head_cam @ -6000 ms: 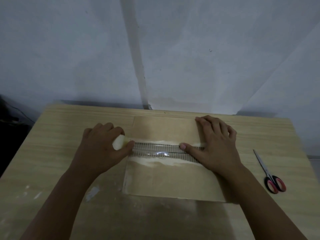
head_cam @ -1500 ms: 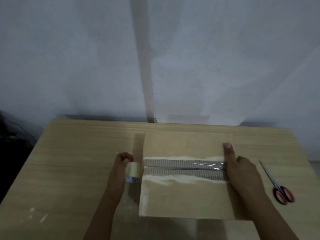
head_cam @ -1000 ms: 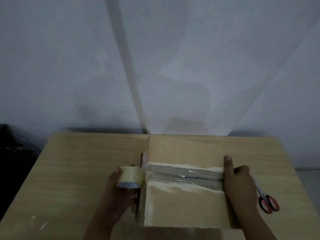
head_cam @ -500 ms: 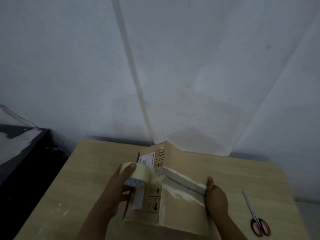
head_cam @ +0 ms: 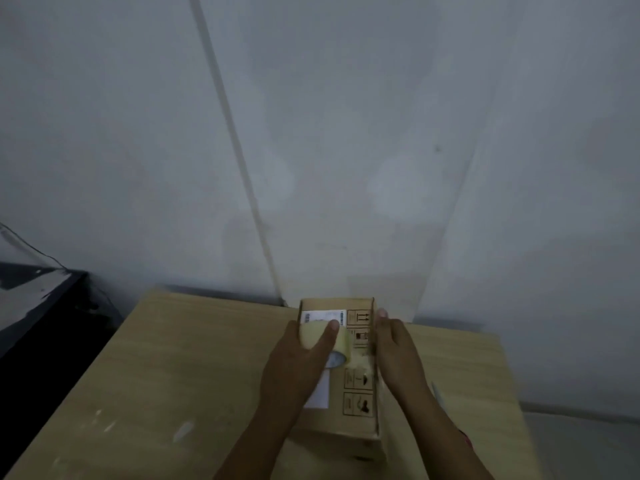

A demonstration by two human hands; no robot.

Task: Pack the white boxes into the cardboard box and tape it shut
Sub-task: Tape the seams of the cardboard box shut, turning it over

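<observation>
The cardboard box (head_cam: pixel 358 400) stands tipped on its side on the wooden table (head_cam: pixel 180 375), its end face with a white label and printed handling symbols turned up. My left hand (head_cam: pixel 298 362) grips a roll of clear tape (head_cam: pixel 332 341) pressed on that face, index finger laid over the roll. My right hand (head_cam: pixel 394 344) lies flat against the box's right edge, steadying it. The white boxes are not visible.
Scissors (head_cam: pixel 437 393) lie on the table to the right, mostly hidden behind my right forearm. A white wall rises close behind the table. A dark surface (head_cam: pixel 38 292) sits off the table's left side.
The box was lying flat with tape along its top seam; it has been tipped up onto its side. My left hand carried the tape roll over onto the labelled end face.
</observation>
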